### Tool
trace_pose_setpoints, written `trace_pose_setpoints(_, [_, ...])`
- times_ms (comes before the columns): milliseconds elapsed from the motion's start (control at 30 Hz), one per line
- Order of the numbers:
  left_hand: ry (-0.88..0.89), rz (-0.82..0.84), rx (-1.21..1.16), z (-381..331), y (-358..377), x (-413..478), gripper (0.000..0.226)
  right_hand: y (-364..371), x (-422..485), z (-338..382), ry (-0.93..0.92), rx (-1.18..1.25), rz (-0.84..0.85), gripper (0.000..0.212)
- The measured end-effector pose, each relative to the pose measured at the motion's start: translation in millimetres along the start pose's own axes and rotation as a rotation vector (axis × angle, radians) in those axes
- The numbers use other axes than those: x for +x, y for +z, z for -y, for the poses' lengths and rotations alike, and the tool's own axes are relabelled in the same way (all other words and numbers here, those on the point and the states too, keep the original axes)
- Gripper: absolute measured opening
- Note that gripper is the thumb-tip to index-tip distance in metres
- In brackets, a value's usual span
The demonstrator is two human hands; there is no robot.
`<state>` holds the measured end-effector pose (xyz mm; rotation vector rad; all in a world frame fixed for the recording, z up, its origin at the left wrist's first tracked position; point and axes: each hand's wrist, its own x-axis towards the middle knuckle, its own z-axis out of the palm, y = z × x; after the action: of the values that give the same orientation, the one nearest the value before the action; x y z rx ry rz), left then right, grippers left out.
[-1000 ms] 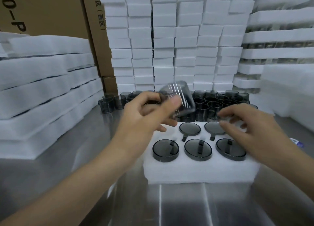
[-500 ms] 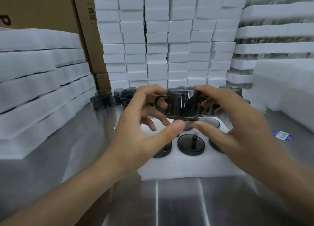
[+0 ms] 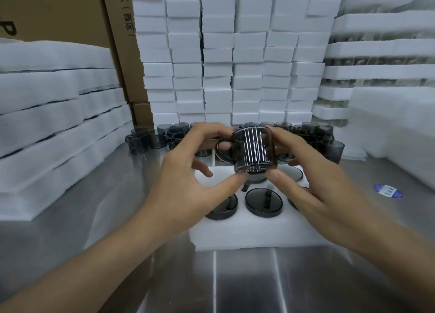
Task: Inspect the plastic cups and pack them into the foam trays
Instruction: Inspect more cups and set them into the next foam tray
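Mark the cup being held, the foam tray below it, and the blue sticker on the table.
held cup (image 3: 253, 151): head view, on its white-striped side wall.
foam tray (image 3: 235, 238): head view, on the bare near edge.
blue sticker (image 3: 388, 191): head view, on its middle.
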<state>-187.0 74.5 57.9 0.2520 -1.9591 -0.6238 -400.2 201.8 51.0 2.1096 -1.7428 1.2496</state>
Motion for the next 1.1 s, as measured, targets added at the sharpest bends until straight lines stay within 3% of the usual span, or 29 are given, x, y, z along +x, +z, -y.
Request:
trace_pose_setpoints(267, [0.142,-0.005,0.182,-10,3,-4,0.071,2,1,3,-0.018,-0.074,-0.078,0.075])
trace_pose_setpoints(567, [0.304,0.053,0.237,-11,8,-7,0.065,6,0,13,-0.043,-0.120,-0.075,0.056])
trace_pose_setpoints(633, [0.241,0.051,0.177,-10,6,-7,0.065,5,0,14,-0.050,-0.072,-0.122,0.053])
trace_pose_setpoints(800, [-0.160,0.154,-0.251,-5,-2,3,0.055,3,0,12,-0.043,-0.053,-0.182,0.055])
trace_pose_setpoints(967, [-0.254,0.047,-0.285,6,-8,11,0.053,7,0,8,0.012,-0.114,-0.136,0.064])
trace_pose_setpoints(1100, [-0.348,-0.096,-0.271,18,-16,15,0.030,2,1,-2,0.067,-0.122,-0.178,0.060])
